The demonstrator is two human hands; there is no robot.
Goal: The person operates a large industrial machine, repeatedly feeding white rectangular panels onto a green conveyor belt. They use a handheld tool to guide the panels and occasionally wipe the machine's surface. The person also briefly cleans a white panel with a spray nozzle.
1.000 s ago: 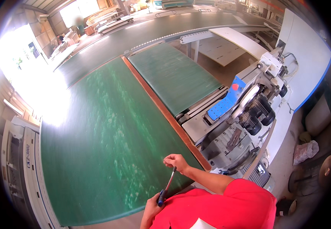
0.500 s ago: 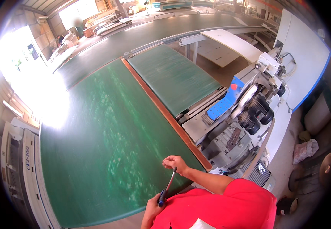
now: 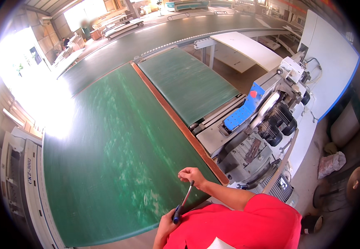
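Note:
My left hand [image 3: 168, 224] is closed around the blue-and-black handle of a slim screwdriver-like tool [image 3: 184, 200], close to my red shirt. Its metal shaft points up and away, ending in a dark tip beside my right wrist. My right hand [image 3: 191, 174] is held above the near right part of a green conveyor belt [image 3: 92, 174], its fingers pinched together. Whether anything sits between those fingertips is too small to see. Pale scuffs and flecks run along the belt.
A brown strip [image 3: 175, 120] divides the wide belt from a narrower green belt [image 3: 188, 85]. To the right stands a machine with motors [image 3: 271, 128] and a blue guard [image 3: 242, 114]. A white board [image 3: 248, 47] lies behind it. A grey-white machine housing [image 3: 32, 186] borders the left.
The white board behind the machine has shifted a little to the left. The pale marks on the wide belt lie differently. Both hands stay almost where they were, the tool still in my left.

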